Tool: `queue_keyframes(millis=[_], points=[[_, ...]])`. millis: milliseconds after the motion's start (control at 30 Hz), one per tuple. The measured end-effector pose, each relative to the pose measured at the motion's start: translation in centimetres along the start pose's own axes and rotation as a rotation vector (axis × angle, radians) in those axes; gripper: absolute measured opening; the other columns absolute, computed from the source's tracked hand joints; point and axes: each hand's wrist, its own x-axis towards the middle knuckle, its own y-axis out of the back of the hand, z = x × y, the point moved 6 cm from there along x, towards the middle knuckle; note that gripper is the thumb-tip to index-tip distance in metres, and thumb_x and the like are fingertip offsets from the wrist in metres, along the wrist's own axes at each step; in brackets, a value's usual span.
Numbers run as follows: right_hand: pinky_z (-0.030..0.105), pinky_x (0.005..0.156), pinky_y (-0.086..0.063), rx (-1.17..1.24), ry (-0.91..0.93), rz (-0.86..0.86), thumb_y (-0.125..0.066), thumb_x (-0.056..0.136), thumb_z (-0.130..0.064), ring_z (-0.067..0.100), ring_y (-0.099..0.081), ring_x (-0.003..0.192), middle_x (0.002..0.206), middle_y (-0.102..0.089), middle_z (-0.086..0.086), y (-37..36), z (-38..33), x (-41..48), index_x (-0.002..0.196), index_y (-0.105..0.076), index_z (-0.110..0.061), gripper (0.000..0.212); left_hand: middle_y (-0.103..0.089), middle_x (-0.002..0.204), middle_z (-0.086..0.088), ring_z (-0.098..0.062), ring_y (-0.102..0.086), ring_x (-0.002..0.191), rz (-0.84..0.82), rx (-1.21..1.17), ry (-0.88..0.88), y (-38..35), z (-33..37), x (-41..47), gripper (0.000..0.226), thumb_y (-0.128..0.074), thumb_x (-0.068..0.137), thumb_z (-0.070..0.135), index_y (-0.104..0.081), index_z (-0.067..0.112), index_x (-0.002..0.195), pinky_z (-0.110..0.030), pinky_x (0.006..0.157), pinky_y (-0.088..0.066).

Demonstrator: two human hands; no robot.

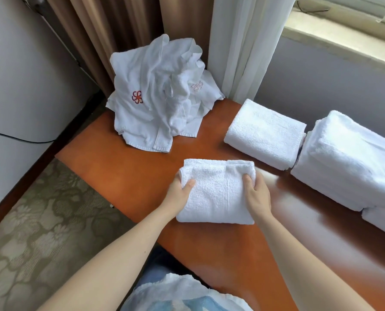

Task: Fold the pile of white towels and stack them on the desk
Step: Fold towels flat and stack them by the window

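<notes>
A folded white towel (216,191) lies on the orange-brown desk (124,176) in front of me. My left hand (180,191) grips its left edge, thumb on top and fingers tucked under. My right hand (255,191) grips its right edge the same way. A crumpled pile of white towels (158,95) with a red flower emblem sits at the desk's far left corner. One folded towel (265,133) lies to the right. Beside it stands a taller stack of folded towels (348,162).
Brown and white curtains (236,41) hang behind the desk, next to a window sill (344,39). Another folded towel (382,221) lies at the right edge. Patterned carpet (41,221) is to the left, below the desk's edge.
</notes>
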Motion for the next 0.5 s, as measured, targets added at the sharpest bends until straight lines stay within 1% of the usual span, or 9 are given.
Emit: queue_keyframes(millis=[67,100,167,233,300,333,400,467,500], points=[[0.034,0.067,-0.037,-0.043,-0.025,0.008,-0.04,0.099,-0.048,0.005,-0.054,0.076,0.084,-0.06,-0.008,-0.4,0.3,0.5,0.094,-0.051,-0.021,0.029,-0.056,0.124,0.008,-0.012,-0.054,0.117,0.022,0.028,0.016,-0.1,-0.6,0.8,0.042,-0.051,0.102,0.032,-0.044,0.018,0.141,-0.026,0.095,-0.04],[0.033,0.063,-0.036,-0.061,-0.033,0.01,-0.04,0.099,-0.048,0.01,-0.054,0.076,0.082,-0.06,-0.006,-0.6,0.4,0.8,0.089,-0.048,-0.021,0.031,-0.057,0.123,0.009,-0.012,-0.054,0.116,0.032,0.05,0.032,-0.1,-1.0,1.2,0.043,-0.05,0.102,0.034,-0.043,0.018,0.142,-0.026,0.094,-0.039],[0.032,0.06,-0.035,-0.106,-0.054,0.013,-0.039,0.1,-0.048,0.014,-0.054,0.074,0.079,-0.058,-0.002,-0.9,0.9,1.3,0.083,-0.044,-0.019,0.034,-0.058,0.123,0.008,-0.012,-0.055,0.113,0.047,0.108,0.059,-0.2,-1.8,1.8,0.045,-0.048,0.103,0.038,-0.043,0.018,0.142,-0.027,0.092,-0.04],[0.032,0.057,-0.034,-0.167,-0.084,0.016,-0.036,0.1,-0.05,0.014,-0.053,0.071,0.077,-0.057,-0.003,-1.2,1.5,1.7,0.08,-0.042,-0.02,0.036,-0.062,0.121,0.005,-0.015,-0.058,0.111,0.054,0.164,0.081,-0.3,-2.5,2.4,0.044,-0.045,0.103,0.041,-0.046,0.019,0.14,-0.03,0.09,-0.044],[0.032,0.055,-0.032,-0.238,-0.114,0.019,-0.033,0.1,-0.052,0.011,-0.053,0.069,0.076,-0.058,-0.004,-1.5,2.2,2.1,0.08,-0.043,-0.02,0.039,-0.065,0.117,0.003,-0.019,-0.061,0.107,0.067,0.22,0.127,-0.4,-3.3,2.8,0.041,-0.042,0.103,0.044,-0.051,0.02,0.135,-0.035,0.089,-0.048],[0.032,0.055,-0.032,-0.268,-0.123,0.018,-0.032,0.1,-0.053,0.01,-0.053,0.069,0.076,-0.058,-0.005,-1.6,2.4,2.2,0.081,-0.045,-0.019,0.041,-0.067,0.112,0.003,-0.02,-0.063,0.104,0.078,0.254,0.155,-0.4,-3.7,3.0,0.04,-0.04,0.103,0.046,-0.055,0.021,0.131,-0.035,0.086,-0.049],[0.033,0.057,-0.034,-0.312,-0.126,0.011,-0.029,0.1,-0.054,0.01,-0.054,0.07,0.077,-0.059,-0.004,-1.9,2.8,2.5,0.083,-0.046,-0.017,0.044,-0.067,0.095,0.004,-0.02,-0.064,0.09,0.108,0.367,0.194,-0.2,-4.2,3.2,0.039,-0.036,0.102,0.05,-0.06,0.023,0.117,-0.033,0.073,-0.047],[0.034,0.058,-0.035,-0.356,-0.125,0.008,-0.027,0.101,-0.055,0.011,-0.054,0.07,0.076,-0.059,-0.004,-2.2,2.9,2.7,0.084,-0.046,-0.018,0.046,-0.062,0.078,0.005,-0.02,-0.062,0.075,0.139,0.504,0.199,0.0,-4.2,3.4,0.042,-0.034,0.1,0.053,-0.061,0.02,0.099,-0.031,0.061,-0.043],[0.034,0.058,-0.035,-0.38,-0.12,0.01,-0.026,0.101,-0.055,0.011,-0.054,0.069,0.075,-0.059,-0.004,-2.3,2.9,2.8,0.084,-0.046,-0.018,0.046,-0.06,0.074,0.004,-0.022,-0.062,0.072,0.15,0.567,0.194,0.1,-4.0,3.4,0.044,-0.033,0.1,0.054,-0.059,0.019,0.092,-0.031,0.058,-0.042]])
